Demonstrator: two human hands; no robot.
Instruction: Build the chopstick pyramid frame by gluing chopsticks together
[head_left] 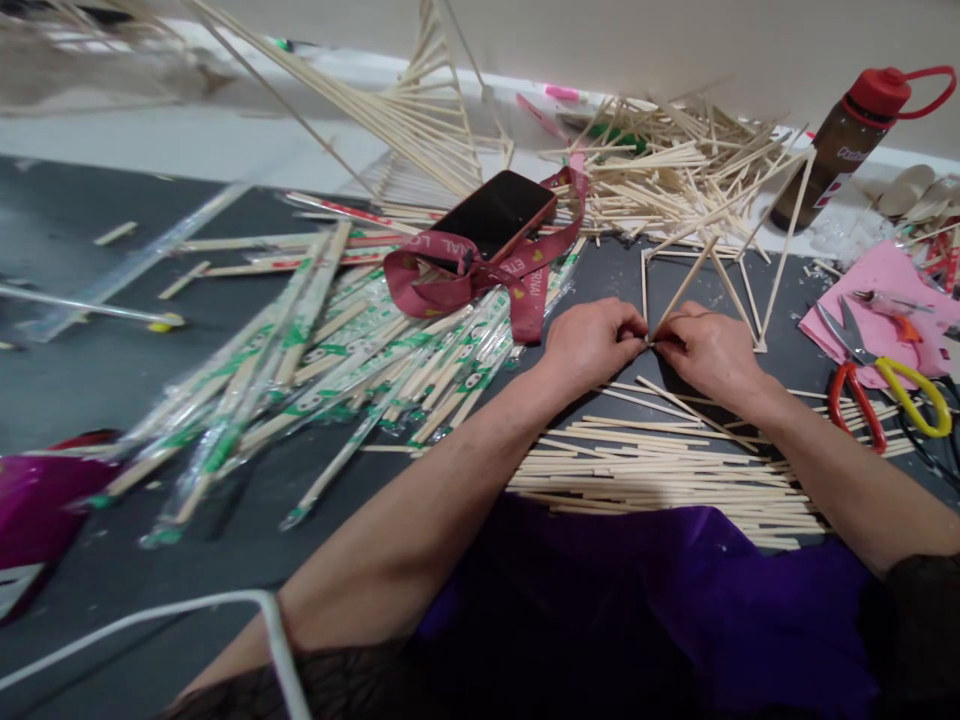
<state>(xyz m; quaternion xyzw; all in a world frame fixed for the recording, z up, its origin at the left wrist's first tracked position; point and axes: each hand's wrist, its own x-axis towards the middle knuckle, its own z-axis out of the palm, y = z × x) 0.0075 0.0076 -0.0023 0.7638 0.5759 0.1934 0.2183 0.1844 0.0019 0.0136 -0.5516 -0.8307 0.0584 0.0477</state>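
A frame of thin wooden sticks [787, 245] stands on the dark tabletop, its sticks meeting at angled corners. At its near left corner, my left hand [592, 342] pinches the joint between thumb and fingers. My right hand [709, 350] is closed at the same corner, fingertips on the foot of a slanted stick [686, 283]. The two hands almost touch, and their fingertips hide the joint itself. Below my wrists lie many loose wooden sticks [660, 470], roughly side by side.
Left are plastic-wrapped chopsticks [330, 370], with a phone [499, 215] and red ribbon [529, 290] on them. Stick scraps [667, 180] are piled behind the frame. A bottle [836, 150] stands back right, near scissors [855, 350] on pink cloth [911, 290]. Behind is a larger stick structure [420, 110].
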